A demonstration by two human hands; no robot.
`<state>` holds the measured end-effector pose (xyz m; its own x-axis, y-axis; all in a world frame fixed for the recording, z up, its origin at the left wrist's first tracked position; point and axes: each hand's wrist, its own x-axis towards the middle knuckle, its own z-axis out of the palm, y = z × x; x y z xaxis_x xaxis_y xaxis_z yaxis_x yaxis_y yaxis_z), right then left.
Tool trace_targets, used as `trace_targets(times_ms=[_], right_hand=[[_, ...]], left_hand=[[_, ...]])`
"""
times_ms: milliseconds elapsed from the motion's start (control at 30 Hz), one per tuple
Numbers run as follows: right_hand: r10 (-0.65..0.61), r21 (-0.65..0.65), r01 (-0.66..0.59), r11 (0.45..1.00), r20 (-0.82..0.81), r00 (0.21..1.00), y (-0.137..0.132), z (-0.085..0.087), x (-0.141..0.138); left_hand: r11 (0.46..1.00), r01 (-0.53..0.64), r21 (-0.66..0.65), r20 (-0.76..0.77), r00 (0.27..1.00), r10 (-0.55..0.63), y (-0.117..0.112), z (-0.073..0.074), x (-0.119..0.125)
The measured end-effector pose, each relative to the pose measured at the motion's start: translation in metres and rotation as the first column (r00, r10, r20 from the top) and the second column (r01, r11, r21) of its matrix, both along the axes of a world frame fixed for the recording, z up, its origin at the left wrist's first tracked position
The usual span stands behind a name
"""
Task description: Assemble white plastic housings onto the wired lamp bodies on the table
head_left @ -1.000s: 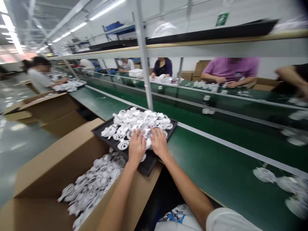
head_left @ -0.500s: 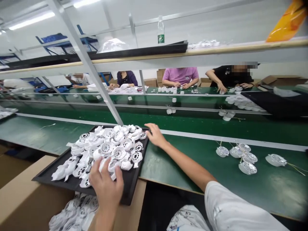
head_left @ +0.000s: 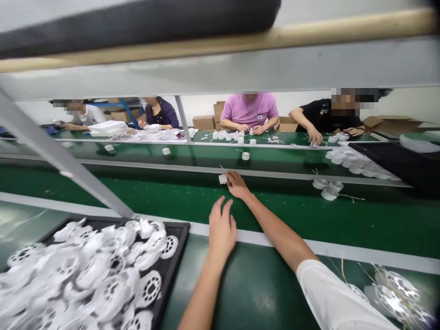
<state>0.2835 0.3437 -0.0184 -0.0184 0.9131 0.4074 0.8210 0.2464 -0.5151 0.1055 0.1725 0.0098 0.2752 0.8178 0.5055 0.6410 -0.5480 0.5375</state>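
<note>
My right hand (head_left: 238,185) reaches out over the green belt, its fingers curled closed at a small white round part (head_left: 222,179) with a thin wire. The fingertips meet the part's right side; whatever lies under the palm is hidden. Nearer to me, my left hand (head_left: 222,228) hovers above the belt's near edge, fingers apart and holding nothing. To its left, a black tray (head_left: 175,270) carries a heap of white plastic housings (head_left: 99,270) with round slotted faces.
A slanting metal post (head_left: 68,156) rises behind the tray, and a shelf beam (head_left: 220,75) crosses overhead. Wired round parts (head_left: 395,293) lie at the right. More white parts (head_left: 329,188) sit on the belt. Several co-workers (head_left: 250,112) sit opposite.
Both hands have left the tray; the right has moved forward to the white part on the belt, the left to the right and forward. The view has shifted, bringing the tray lower left.
</note>
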Motion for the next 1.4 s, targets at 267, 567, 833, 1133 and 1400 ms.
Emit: trace_targets(times_ms=[267,567,833,1133,1400], right_hand=[[0.009,0.049,-0.010,0.999,0.026,1.000,0.015,-0.015,-0.009],[-0.044,-0.004,0.044,0.999,-0.059,0.997,-0.002,-0.015,-0.002],[-0.034,-0.022,0.033,0.999,-0.060,0.998,0.010,-0.033,-0.006],[-0.146,-0.083,0.154,0.984,0.100,0.984,-0.006,-0.007,-0.003],[-0.262,-0.142,0.290,0.946,0.186,0.947,-0.116,0.041,0.022]], left_hand=[[1.000,0.010,-0.007,-0.149,0.989,-0.011,0.187,-0.018,0.031],[0.954,-0.285,-0.094,-0.012,0.958,0.285,0.161,-0.014,0.002],[0.968,-0.045,-0.248,0.006,0.999,0.048,0.042,-0.042,-0.006],[0.960,0.004,-0.279,-0.036,0.999,-0.014,0.047,-0.037,-0.004],[0.949,-0.122,-0.291,-0.108,0.990,0.094,0.067,-0.029,-0.003]])
